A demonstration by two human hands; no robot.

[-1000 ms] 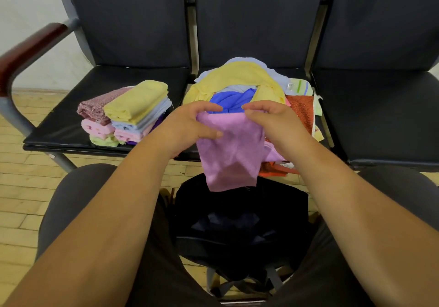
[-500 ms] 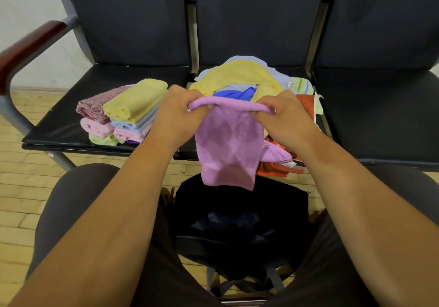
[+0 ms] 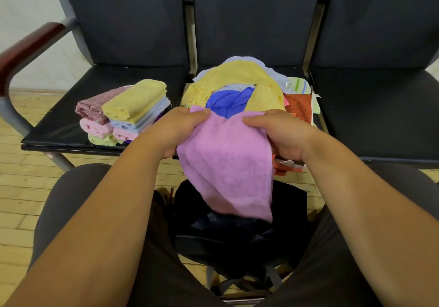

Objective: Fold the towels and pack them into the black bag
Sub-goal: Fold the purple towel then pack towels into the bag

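Lilac terry towel [image 3: 225,164] hangs between two bare hands, seen from a head-worn camera looking down. The left hand [image 3: 172,132] grips the towel's upper left corner, thumb on top and fingers curled under the cloth. The right hand [image 3: 283,134] grips the upper right corner the same way, thumb lying along the top edge. The top edge dips slightly between the two grips, and the rest of the towel drops from them towards the viewer, its lower edge slanting down to the right.

Directly below the hanging towel sits the black bag [image 3: 240,238], open at the top, on the floor between the person's legs [image 3: 71,200] in dark trousers. The towel's lower corner overlaps the bag's mouth in this view; whether it touches cannot be told.

Beyond the hands stands a row of dark padded seats [image 3: 107,78]. On the left seat rests a stack of folded towels [image 3: 126,112], yellow on top, with pale blue, pink, green and speckled maroon ones. On the middle seat, just behind the hands, lies a loose pile of unfolded towels [image 3: 237,78]: yellow, blue, pale blue, orange and a striped one. A reddish wooden armrest [image 3: 28,45] is at far left, and pale wood floor [image 3: 19,188] shows beneath
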